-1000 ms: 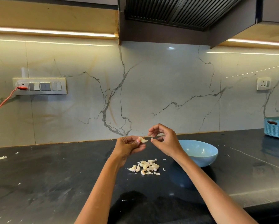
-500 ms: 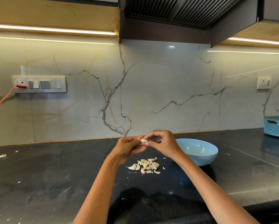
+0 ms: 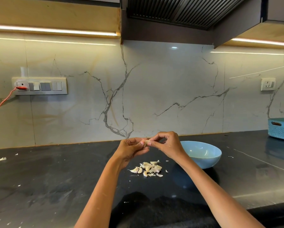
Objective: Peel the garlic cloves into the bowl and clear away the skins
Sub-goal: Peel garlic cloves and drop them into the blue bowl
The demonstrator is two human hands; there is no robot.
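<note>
So the pile of garlic cloves (image 3: pixel 147 168) sits on the desk (image 3: pixel 55 178) about in the middle, with the bowl (image 3: pixel 202 153) just to its right and a bit further back. Both hands meet above the pile, left hand (image 3: pixel 131 149) and right hand (image 3: pixel 167 145) with one clove (image 3: pixel 147 142) between them. The basket (image 3: pixel 280 128) is way off right by the wall, the switch panel (image 3: pixel 40 86) up on the wall to the left

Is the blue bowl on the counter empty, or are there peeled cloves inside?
Empty, as far as visible: the blue bowl shows only bare, smooth inner wall; the near rim hides part of its bottom.
</note>
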